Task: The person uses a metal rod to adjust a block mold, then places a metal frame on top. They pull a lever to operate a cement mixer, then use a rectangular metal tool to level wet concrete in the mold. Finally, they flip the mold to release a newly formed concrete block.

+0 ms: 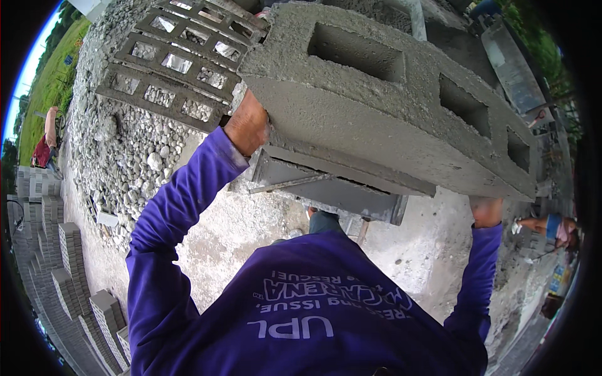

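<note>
A large grey hollow concrete block (376, 131) fills the upper middle of the head view, its three rectangular holes facing up. It looks damp and rough along the top. My left hand (248, 124) grips its left end, with the fingers hidden behind it. At the lower right corner my right hand (486, 211) holds the other end, its fingers also mostly out of sight. Just below the block, nearer my body, lies a dark metal plate or trough (332, 197) with a thin bar across it. The block partly covers this metal piece.
Several hollow blocks (160, 75) stand in rows at the upper left beside a gravel heap (135, 147). Stacked blocks (72, 263) line the far left. One person (47, 141) is at the left edge, another (553, 229) at the right. A metal chute (511, 62) stands upper right.
</note>
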`<state>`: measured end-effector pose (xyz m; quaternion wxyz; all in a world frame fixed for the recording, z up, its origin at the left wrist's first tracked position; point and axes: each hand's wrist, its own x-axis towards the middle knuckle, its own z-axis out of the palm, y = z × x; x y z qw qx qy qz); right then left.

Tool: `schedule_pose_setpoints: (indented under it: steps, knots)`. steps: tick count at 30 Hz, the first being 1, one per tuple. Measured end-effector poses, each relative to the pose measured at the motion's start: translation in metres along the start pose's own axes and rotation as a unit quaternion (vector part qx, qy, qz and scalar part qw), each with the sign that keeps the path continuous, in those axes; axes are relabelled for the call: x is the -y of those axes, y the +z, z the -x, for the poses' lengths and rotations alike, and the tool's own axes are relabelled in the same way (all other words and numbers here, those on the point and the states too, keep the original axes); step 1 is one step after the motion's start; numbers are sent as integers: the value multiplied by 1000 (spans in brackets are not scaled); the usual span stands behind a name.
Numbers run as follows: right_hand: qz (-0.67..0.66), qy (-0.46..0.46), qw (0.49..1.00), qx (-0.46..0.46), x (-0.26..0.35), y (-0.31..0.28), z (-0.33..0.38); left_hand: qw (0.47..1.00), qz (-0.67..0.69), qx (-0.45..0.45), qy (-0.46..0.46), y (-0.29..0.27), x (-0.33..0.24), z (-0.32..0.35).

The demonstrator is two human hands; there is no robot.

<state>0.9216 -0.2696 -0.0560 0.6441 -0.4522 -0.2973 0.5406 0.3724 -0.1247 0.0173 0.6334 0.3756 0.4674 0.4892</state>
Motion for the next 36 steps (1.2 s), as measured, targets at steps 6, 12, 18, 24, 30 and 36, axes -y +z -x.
schedule_pose_setpoints:
  steps: [6,12,18,24,30,36]
  knots:
    - [-34,11,998,-43,-28,-3,13,1000,-6,18,-24,-3,8,13]
    - [-62,22,996,-66,-37,1,16,1000,-20,18,-12,-2,9,16]
    - [-34,23,996,-83,-41,-1,21,772,-435,132,444,-37,26,-1]
    - [-37,23,996,-83,-42,-3,19,687,-605,221,336,-67,25,-23]
    - [-72,66,977,-189,-64,-16,21,795,-564,113,193,-83,4,-31]
    - [-145,131,975,-107,-177,-12,-35,715,-689,12,115,-143,25,-43]
